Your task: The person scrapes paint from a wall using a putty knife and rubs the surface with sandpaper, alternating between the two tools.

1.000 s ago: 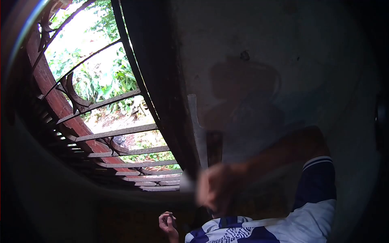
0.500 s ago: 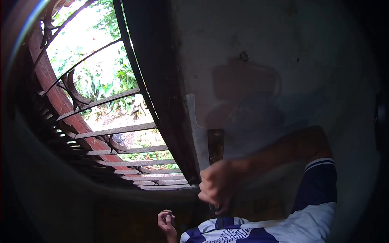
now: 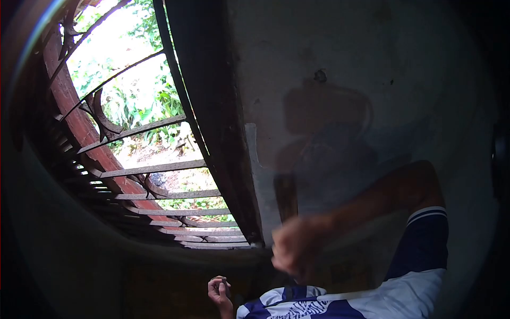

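My right hand [image 3: 298, 249] is closed in a fist and smeared by motion. It grips a flat, dark brown blade-like tool [image 3: 287, 196] with a squared end that points up out of the fist, in front of the wall. The tool's exact kind does not show. Low in the view, left of my shirt, my left hand [image 3: 219, 290] is raised with its fingers curled in. A small dark shape shows at its fingertips, too dim to name.
A barred window [image 3: 159, 170] with a reddish frame [image 3: 87, 133] fills the left, with green plants outside. Beside it stands a dark upright frame [image 3: 204, 95]. A grey wall [image 3: 425, 90] on the right carries a shadow of a head and headgear.
My right hand has moved a little to the right, and the tool leans slightly where it was upright. My left hand has barely moved.
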A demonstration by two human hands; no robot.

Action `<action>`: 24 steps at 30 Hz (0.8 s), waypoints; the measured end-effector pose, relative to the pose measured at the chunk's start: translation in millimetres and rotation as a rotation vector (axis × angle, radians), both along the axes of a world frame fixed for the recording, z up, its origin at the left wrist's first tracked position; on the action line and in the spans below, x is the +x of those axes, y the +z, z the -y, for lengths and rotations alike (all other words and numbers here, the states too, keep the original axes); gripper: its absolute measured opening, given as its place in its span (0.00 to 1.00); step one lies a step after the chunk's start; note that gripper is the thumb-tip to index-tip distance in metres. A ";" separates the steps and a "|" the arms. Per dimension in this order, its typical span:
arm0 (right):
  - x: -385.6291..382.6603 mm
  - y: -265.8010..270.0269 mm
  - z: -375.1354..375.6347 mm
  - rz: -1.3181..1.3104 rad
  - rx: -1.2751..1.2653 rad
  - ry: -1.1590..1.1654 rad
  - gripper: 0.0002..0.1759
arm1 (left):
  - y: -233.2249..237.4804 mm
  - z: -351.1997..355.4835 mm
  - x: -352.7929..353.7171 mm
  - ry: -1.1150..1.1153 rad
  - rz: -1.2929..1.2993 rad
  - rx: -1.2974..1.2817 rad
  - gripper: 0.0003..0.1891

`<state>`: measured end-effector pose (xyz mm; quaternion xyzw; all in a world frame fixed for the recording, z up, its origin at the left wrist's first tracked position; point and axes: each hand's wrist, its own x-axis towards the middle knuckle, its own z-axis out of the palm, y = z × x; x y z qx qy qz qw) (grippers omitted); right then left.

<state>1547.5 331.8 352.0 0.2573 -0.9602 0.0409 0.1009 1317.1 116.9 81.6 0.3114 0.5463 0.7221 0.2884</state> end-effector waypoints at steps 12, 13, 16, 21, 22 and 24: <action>-10.7 15.8 20.0 -0.118 0.111 0.033 0.29 | -3.3 5.7 4.8 0.039 -0.047 -0.004 0.06; -12.8 16.9 21.2 -0.120 0.127 0.025 0.29 | -4.0 6.0 3.6 0.040 -0.040 0.002 0.07; -21.5 18.3 21.2 -0.149 0.152 0.026 0.27 | -6.5 11.8 1.9 0.044 -0.019 0.010 0.07; -23.0 25.8 34.8 -0.237 0.356 0.121 0.17 | -6.3 20.1 -2.5 0.049 0.039 -0.005 0.07; -28.6 24.0 25.0 -0.267 0.289 0.066 0.17 | -7.5 19.6 -4.1 0.051 0.047 -0.004 0.07; -34.7 17.3 12.3 -0.291 0.216 0.011 0.17 | -10.1 26.2 -9.8 0.045 0.060 -0.017 0.08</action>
